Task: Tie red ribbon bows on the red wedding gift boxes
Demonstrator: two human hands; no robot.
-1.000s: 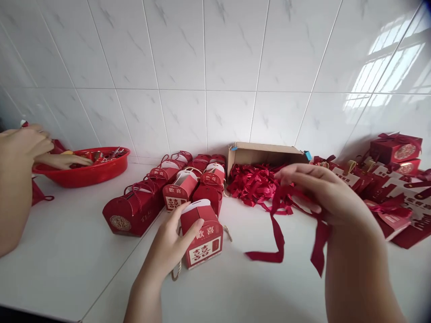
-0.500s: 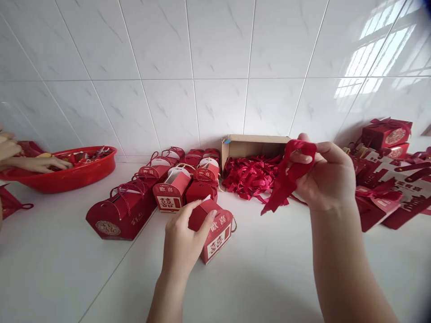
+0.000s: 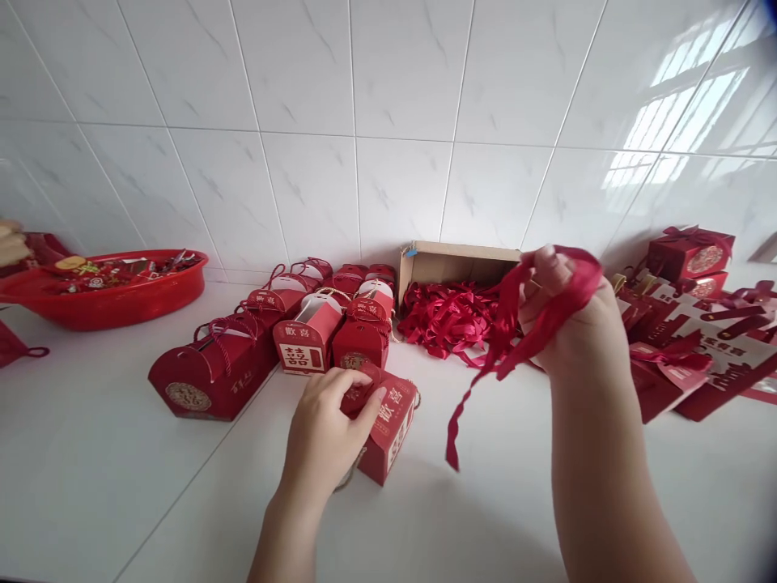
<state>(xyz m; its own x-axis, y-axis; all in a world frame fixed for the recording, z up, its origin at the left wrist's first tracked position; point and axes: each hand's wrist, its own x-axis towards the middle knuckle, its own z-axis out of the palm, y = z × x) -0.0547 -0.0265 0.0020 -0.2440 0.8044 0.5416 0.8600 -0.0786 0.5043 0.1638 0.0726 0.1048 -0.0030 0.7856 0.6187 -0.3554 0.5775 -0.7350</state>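
At the far left edge, a co-worker's fingertips (image 3: 8, 241) enter the view just beside a red basin (image 3: 121, 312) that holds mixed small items. A small red pouch (image 3: 13, 346) lies on the white counter (image 3: 109, 494) below the basin.

To the right, a long red gift box (image 3: 206, 379) with a cord handle stands on the counter. It touches a cluster of upright gift boxes (image 3: 316, 336), which runs back toward the tiled wall (image 3: 394, 81).

The left hand (image 3: 324, 433) is in front of this cluster. Its fingers curl down over the top of a small red box (image 3: 393, 425) and grip it. The box rests on the counter, tilted, with its printed face turned to the right.

Behind it, an open cardboard box (image 3: 455, 261) lies on its side against the wall. A ribbon pile (image 3: 452, 320) spills from its mouth onto the counter.

The right hand (image 3: 576, 328) is raised above the counter, in front of the right end of the cardboard box. Its fingers are closed around a red ribbon (image 3: 522, 332). The ribbon loops over the knuckles, and its free end hangs down to a point near the small red box without touching it.

At the far right, flat unfolded boxes (image 3: 722, 352) lie stacked on the counter. A finished box with a bow (image 3: 689, 253) stands behind them.
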